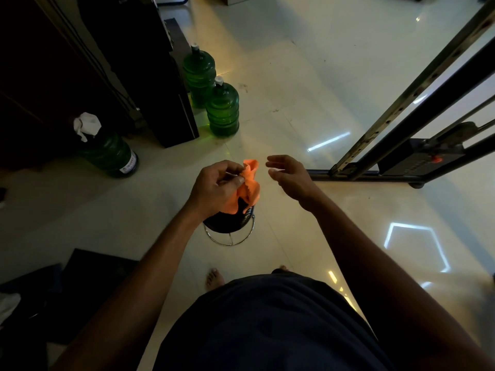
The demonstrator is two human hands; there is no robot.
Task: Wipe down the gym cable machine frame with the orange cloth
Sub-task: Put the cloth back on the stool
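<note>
Cloth first: we are holding the orange cloth bunched in our left hand, fingers and thumb curling round its upper part while the loose folds are hanging down below the knuckles. Our right hand is hovering just beside it, to its right, with the fingers relaxed and gently spread, gripping nothing and not touching the cloth.

Directly beneath the left hand, a black stool with a chrome ring is standing on the pale tiled floor, partly hidden by the cloth and the wrist. Beyond the right hand and off to its right, the cable machine frame is rising at a slant, its drilled steel upright and dark posts meeting a base bar that is lying near the right wrist. We are touching no part of that frame.

Ahead of the left hand and to its left, two green water jugs are standing close together beside a dark cabinet, and a third green jug, stuffed with white cloth at the neck, is sitting nearer to us on that side.
</note>
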